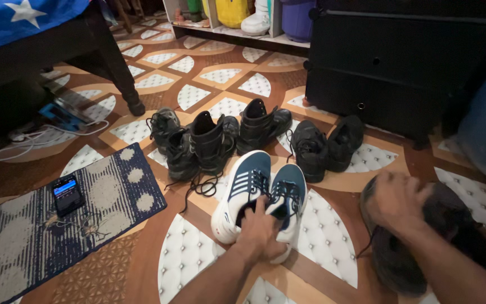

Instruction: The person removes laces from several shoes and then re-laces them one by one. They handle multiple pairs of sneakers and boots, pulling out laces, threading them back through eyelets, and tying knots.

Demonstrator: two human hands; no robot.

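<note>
Head view: two hands on footwear on a patterned tiled floor (333, 225).

Left hand (261, 228) reaches into the openings of a pair of blue-and-white sneakers (254, 191), fingers hooked over both collars, gripping the pair together. Right hand (397, 202), blurred, is clamped on top of a dark shoe (417, 247) lying at lower right. The hands are well apart. Behind the sneakers: two black boots (237, 132), a dark shoe pair at left (170, 141), a black shoe pair at right (324, 146). Black cabinet (400, 62) beyond. At left, a blue patterned mat (23, 236) carrying a phone (67, 193).
</note>
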